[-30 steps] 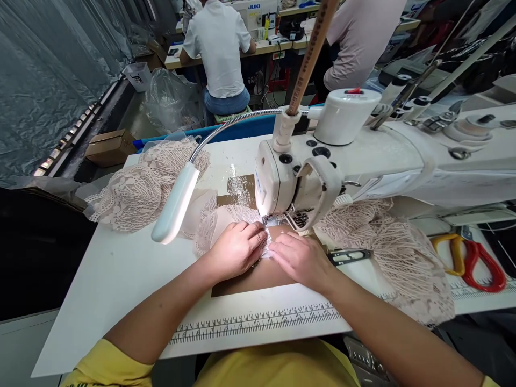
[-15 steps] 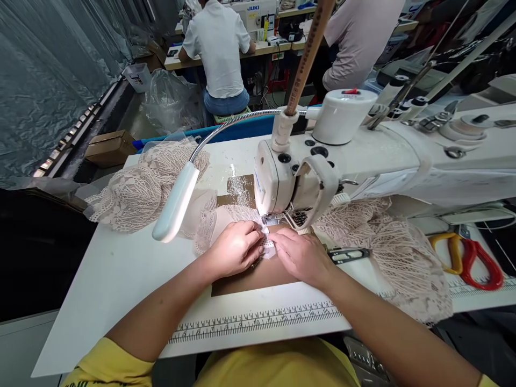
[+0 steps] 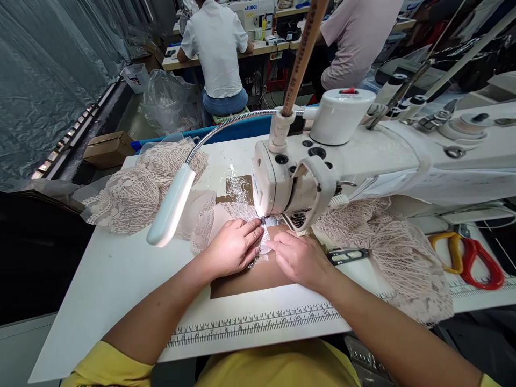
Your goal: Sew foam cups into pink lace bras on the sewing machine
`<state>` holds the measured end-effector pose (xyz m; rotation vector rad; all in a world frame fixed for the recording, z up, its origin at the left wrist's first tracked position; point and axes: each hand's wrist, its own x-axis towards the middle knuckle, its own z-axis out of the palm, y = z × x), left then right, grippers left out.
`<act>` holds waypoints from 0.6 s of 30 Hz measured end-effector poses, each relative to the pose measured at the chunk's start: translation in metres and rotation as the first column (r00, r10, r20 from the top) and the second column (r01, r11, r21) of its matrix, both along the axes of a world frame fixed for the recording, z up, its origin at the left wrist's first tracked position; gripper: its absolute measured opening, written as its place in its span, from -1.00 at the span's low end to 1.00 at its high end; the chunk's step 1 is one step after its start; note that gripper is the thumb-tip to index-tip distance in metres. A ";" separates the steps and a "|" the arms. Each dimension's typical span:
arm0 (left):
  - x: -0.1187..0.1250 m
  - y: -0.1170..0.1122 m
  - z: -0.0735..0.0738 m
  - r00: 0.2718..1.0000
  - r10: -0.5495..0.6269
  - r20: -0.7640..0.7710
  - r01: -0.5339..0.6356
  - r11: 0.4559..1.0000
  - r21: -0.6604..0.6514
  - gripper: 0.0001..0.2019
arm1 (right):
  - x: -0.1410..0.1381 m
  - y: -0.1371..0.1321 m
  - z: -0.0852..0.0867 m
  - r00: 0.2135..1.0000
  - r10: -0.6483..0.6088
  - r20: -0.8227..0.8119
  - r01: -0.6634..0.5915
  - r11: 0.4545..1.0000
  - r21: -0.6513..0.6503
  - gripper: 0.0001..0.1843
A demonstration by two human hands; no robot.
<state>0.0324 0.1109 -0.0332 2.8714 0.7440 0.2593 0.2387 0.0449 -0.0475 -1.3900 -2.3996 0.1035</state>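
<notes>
Beige-pink lace [image 3: 202,230], netted pattern; white sewing machine [image 3: 374,148]

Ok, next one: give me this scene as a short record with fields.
Left hand: resting on lace fabric, fingertips near the sewing machine head
Right hand: fingertips at the same fabric's edge
Lighting: gooseneck lamp, left of the machine
Tools: thread snips beside right hand; scissors farther right
Other fabric: left lace heap, right lace heap
Background: two co-workers

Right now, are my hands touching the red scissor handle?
No: the red handle lies farther right, while the left hand and right hand are at the lace.
</notes>
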 end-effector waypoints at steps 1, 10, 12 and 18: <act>0.000 0.001 0.000 1.000 0.002 0.002 -0.002 1.000 0.012 -0.58 | 0.000 0.000 0.000 1.000 -0.007 0.020 0.007 1.000 0.006 -0.68; -0.003 0.000 -0.005 0.998 -0.014 -0.055 0.020 0.994 0.106 -0.62 | 0.000 0.000 -0.001 0.997 0.015 0.080 -0.020 0.998 0.057 -0.65; -0.003 0.000 -0.005 0.998 0.002 -0.059 0.005 0.994 0.106 -0.62 | 0.000 0.000 0.001 0.997 0.015 0.074 -0.019 0.998 0.051 -0.63; -0.004 0.006 -0.006 1.000 0.026 -0.017 -0.024 0.995 0.094 -0.62 | -0.006 0.004 0.003 0.999 -0.026 0.043 0.026 1.000 0.010 -0.58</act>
